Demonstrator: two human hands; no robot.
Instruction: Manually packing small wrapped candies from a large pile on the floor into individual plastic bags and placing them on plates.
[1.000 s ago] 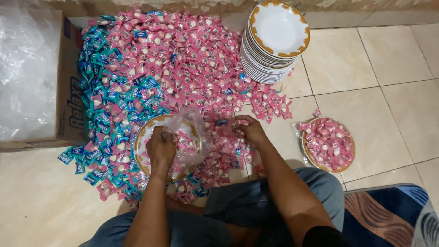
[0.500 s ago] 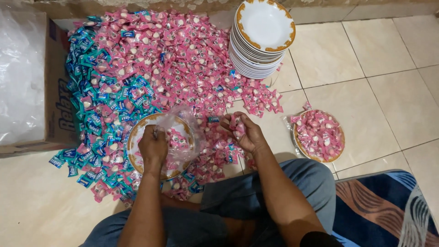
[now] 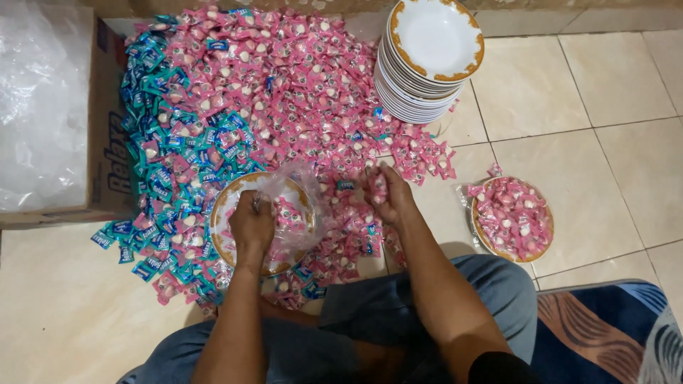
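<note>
Tiled floor (image 3: 612, 92) carries a candy heap (image 3: 284, 78), a plate stack (image 3: 430, 60) and a candy-filled plate (image 3: 514, 219), while the left hand (image 3: 250, 226) pinches a clear bag (image 3: 295, 192) over a gold-rimmed plate (image 3: 222, 213) and the right hand (image 3: 388, 195) clamps pink candies (image 3: 377, 186).

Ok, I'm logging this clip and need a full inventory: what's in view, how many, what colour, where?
wrapped sweets: too many to count, mostly pink, teal along the left edge, heaped on the floor
stack of plates: one stack, white with gold rims, top centre-right
filled plate: one, gold-rimmed, piled with pink sweets, right
plate under the bag: one, gold-rimmed, centre
clear plastic bag: one, over that plate
cardboard box: one, brown, lined with clear plastic, left
patterned mat: one, blue and orange, bottom right
left hand: gripping the bag
right hand: holding pink sweets
</note>
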